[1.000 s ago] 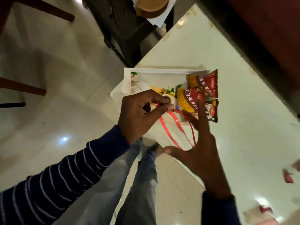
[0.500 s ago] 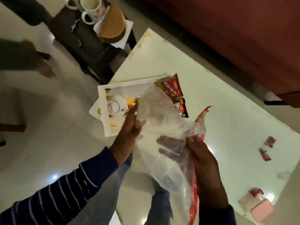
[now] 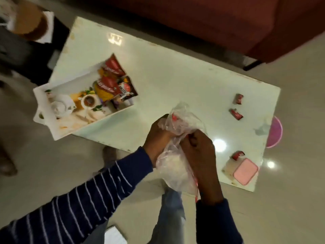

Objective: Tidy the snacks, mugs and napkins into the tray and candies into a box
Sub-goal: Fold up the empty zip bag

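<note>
Both hands crumple a clear plastic bag [image 3: 177,166] with red handles over the table's near edge. My left hand [image 3: 158,140] grips its left side and my right hand [image 3: 198,152] pinches it from the right. A white tray [image 3: 52,127] at the table's left end holds red and yellow snack packets [image 3: 110,83] and a printed picture of a teapot and cup. Two red candies [image 3: 237,99] [image 3: 236,114] lie on the right part of the table. A third candy [image 3: 237,154] rests beside a box with a pink lid [image 3: 245,170].
The pale green table [image 3: 175,76] stands on a glossy tiled floor. A red sofa [image 3: 228,20] lies behind it. A dark side table [image 3: 29,55] at the upper left carries a brown object on white paper. A pink round object [image 3: 275,132] shows past the table's right edge.
The view swung right, showing the whole table. The bag, spread open between my hands half a second ago, is now bunched together. Both hands moved right, away from the tray.
</note>
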The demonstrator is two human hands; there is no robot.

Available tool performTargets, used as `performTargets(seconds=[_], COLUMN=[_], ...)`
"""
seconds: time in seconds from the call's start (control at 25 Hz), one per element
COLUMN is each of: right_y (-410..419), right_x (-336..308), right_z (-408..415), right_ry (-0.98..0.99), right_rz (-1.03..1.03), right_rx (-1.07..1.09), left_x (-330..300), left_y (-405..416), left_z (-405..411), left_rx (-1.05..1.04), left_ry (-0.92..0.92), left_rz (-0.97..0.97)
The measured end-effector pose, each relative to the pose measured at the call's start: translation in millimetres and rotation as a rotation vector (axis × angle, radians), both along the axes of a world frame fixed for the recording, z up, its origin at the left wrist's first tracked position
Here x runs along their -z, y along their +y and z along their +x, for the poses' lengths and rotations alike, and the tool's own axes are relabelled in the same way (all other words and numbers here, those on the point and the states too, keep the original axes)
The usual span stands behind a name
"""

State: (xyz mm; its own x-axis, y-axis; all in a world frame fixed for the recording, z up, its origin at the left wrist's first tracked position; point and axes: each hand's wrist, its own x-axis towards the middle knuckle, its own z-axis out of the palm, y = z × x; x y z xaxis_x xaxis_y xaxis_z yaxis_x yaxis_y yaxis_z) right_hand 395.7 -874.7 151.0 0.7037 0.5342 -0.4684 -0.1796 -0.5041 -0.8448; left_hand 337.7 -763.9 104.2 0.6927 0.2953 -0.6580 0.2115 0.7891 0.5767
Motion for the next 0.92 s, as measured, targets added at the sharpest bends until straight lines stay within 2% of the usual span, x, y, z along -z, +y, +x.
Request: performTargets(seconds=[0.08,0.12,0.16,0.2,0.24,0.28,0.4,0.48,0.56,0.64,0.72,0.8,0.84,0.92], right_y=[-56.6,-92.9,-132.7,-168.0,-196.8,-221.2,-288.3,-321.8,-346.9,-362.4,-370.4,-378.0,-384.1,-393.5], right_x=[-1.5,-3.8,-12.1,-15.0,-16.8,-16.6,-1.8,11.1,23.5,34.9,41.9,45.1,48.5,62.1], right_z=[12.7,24.3,37.4,53.1,69.8,82.8,114.2,134.0,157.3,178.8,191.7,199.9,202.8,210.5], right_ry=[-0.239,-0.379,-0.430,-0.350,-0.174,-0.065,-0.119,-0.154,-0.206,-0.247,-0.213,-0.025,0.024,-0.082], right_rz=[-0.108,-0.165,-0.174,-0.161,-0.077,0.033,0.117,0.122,0.087,0.034,0.076,0.200,0.189,0.040], right_rx=[0.182,0.281,0.290,0.312,0.316,0.299,0.352,0.544,0.739,0.828,0.732,0.605,0.541,0.478], left_x=[0.2,-2.4,-5.5,-10.8,-13.5,-18.8,-16.7,-14.3,-8.6,2.5,18.0,38.3,46.8,54.3], left_y=[-50.0,-81.4,-108.0,-133.9,-160.3,-187.6,-272.8,-308.1,-338.6,-363.9,-374.8,-371.2,-368.7,-394.0], left_z=[36.1,58.0,78.3,95.1,110.6,124.5,159.7,171.1,179.8,195.3,217.2,231.4,239.2,250.1], left_rx=[0.021,0.065,0.099,0.138,0.173,0.245,0.320,0.402,0.620,0.711,0.623,0.591,0.586,0.644], left_ry=[0.092,0.124,0.091,0.029,-0.016,-0.014,-0.057,-0.173,-0.316,-0.278,-0.136,-0.152,-0.134,-0.161], left_rz=[0.042,0.007,-0.093,-0.207,-0.252,-0.210,-0.104,0.085,0.236,0.422,0.661,1.045,1.119,1.099])
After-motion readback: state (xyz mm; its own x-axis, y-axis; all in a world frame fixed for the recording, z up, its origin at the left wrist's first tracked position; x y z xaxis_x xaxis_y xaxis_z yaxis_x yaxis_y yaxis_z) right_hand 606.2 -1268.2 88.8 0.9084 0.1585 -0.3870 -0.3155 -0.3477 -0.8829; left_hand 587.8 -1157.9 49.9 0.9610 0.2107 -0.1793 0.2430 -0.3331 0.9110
